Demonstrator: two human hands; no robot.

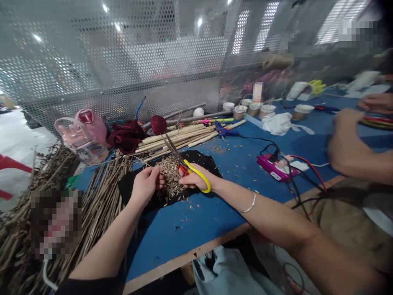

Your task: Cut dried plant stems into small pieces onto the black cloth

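Observation:
My right hand (194,178) has its fingers round the scissors (188,169), which have yellow and red handles. Their blades point up and away to the left. Facing it, my left hand (146,181) is closed in a pinch; whatever sits between the fingertips is too small to make out. Between and below both hands lies a heap of short, pale brown plant clippings (172,180). A black cloth (130,186) is spread under the heap on the blue table (172,237).
Dry stalks (102,192) lie in bundles at the left. Pale sticks (178,137), a blue glue gun (225,130) and dark red yarn (158,124) lie behind the cloth. A purple power strip (276,167) with cables is at the right, near a co-worker's arm (353,147).

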